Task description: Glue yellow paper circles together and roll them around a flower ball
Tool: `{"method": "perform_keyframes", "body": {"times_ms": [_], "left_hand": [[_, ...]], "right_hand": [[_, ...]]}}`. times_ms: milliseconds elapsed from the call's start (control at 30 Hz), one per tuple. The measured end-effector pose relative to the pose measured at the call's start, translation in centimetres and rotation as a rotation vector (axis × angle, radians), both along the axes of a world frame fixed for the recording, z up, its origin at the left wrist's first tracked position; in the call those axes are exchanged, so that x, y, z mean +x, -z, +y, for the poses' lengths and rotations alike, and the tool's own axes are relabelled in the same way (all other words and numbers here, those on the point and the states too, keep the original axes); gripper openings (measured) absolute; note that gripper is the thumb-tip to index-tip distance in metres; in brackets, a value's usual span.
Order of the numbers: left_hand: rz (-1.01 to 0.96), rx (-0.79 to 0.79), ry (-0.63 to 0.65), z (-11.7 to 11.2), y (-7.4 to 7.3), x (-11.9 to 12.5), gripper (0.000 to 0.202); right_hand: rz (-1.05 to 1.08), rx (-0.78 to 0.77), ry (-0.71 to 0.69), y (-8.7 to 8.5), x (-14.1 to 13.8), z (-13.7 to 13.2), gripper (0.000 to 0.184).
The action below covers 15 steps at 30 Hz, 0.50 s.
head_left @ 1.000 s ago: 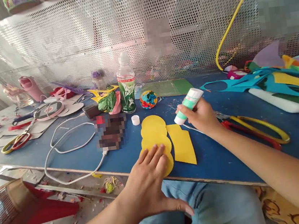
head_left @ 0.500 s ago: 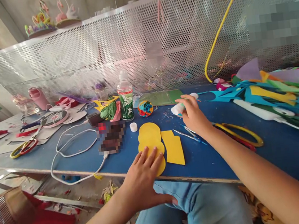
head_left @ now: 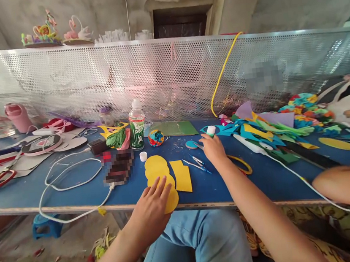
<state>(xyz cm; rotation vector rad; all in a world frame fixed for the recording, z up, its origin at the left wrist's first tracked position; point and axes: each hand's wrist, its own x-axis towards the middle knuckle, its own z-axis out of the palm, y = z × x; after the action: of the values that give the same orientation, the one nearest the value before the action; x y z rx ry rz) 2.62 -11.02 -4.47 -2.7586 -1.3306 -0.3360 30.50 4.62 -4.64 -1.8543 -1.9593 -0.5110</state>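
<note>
Perforated metal sheeting (head_left: 92,79) stands along the far side of the blue counter (head_left: 214,192). Left hand (head_left: 151,206): palm down, fingers extended and slightly parted, laid on the lower part of the yellow scalloped paper (head_left: 156,166); nothing is gripped. Right hand (head_left: 213,147): fingers curled around the white-and-green tube (head_left: 211,131), one white end projecting above the grip. Contact between the tube's lower end and the counter cannot be determined.

Change of state: one second ago the right hand held the tube just beside the yellow offcut (head_left: 182,176); it is now farther from the wearer, well apart from both yellow pieces. The left hand's placement on the scalloped paper is unchanged. Judged from this, the paper is being steadied while the tube is out of working position, and the two hands serve separate functions.

Adjacent items: the offcut lies flat between the hands, just right of the scalloped paper. A blue disc (head_left: 191,144) lies just left of the right hand. A white cap (head_left: 143,156) and a plastic bottle (head_left: 137,129) stand beyond the left hand. Coloured sheet scraps (head_left: 259,131) lie right of the right hand; farther right, a co-worker's forearm (head_left: 337,183) is visible.
</note>
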Motion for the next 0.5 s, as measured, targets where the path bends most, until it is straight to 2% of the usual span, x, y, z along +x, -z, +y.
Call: {"method": "perform_keyframes", "body": {"times_ms": [133, 267, 367, 500], "left_hand": [[-0.046, -0.006, 0.011, -0.7, -1.2, -1.2, 0.042], [-0.169, -0.038, -0.030, -0.5, -1.3, -2.8, 0.029], [-0.403, -0.098, -0.096, -0.3, -1.2, -3.8, 0.025], [-0.777, -0.271, -0.190, -0.3, -1.6, -4.4, 0.026]], "right_hand": [[0.004, -0.034, 0.018, 0.3, 0.2, 0.0, 0.039], [0.040, -0.073, 0.070, 0.2, 0.5, 0.2, 0.040], [0.090, -0.105, 0.165, 0.0, 0.7, 0.1, 0.038], [0.137, -0.199, 0.226, -0.1, 0.7, 0.0, 0.032]]}}
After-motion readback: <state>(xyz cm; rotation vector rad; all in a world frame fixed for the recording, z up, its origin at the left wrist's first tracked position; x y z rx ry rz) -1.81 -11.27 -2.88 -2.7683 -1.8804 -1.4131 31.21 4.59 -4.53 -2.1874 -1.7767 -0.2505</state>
